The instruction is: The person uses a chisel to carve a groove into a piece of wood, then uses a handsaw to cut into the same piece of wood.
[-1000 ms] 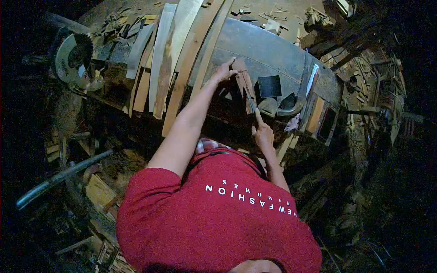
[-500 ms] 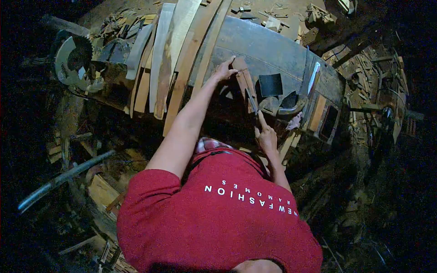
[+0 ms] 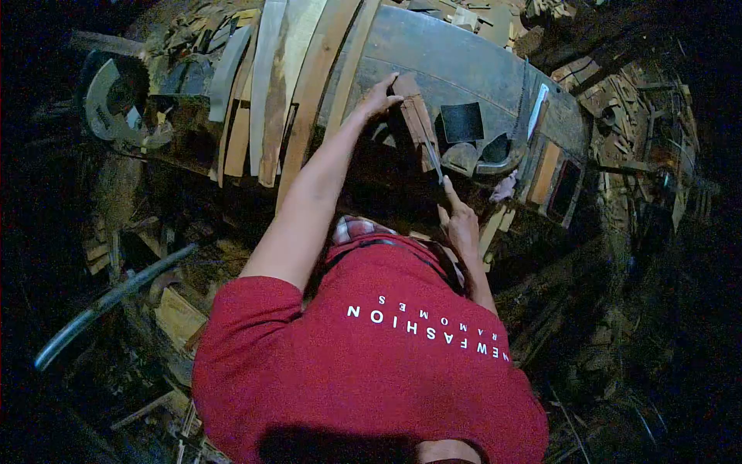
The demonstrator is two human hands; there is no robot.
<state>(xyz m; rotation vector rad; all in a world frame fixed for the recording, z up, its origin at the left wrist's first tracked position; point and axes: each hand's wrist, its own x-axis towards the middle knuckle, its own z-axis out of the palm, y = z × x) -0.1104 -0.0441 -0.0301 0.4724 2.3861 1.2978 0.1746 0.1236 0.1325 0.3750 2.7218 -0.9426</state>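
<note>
A reddish-brown wooden piece (image 3: 414, 110) lies slanted at the near edge of the dark metal work table (image 3: 456, 62). My left hand (image 3: 378, 97) is at its far end, thumb and fingers gripping the left corner. My right hand (image 3: 462, 223) is closed around a slim tool with a narrow metal blade (image 3: 433, 158), its index finger stretched along the tool. The blade runs along the near part of the wood, its tip resting over the right side. The tool's handle is hidden in my palm.
Long curved boards (image 3: 318, 85) lie across the table's left side. A black square sheet (image 3: 461, 122) and a bow-shaped handle (image 3: 501, 164) are right of the wood. A toothed circular blade (image 3: 116, 100) stands far left. Scrap wood (image 3: 618, 108) is heaped at right.
The whole view has tilted, so the table sits higher. Relative to the wood, my right hand and its tool have drawn slightly back toward my body. My left hand keeps its hold.
</note>
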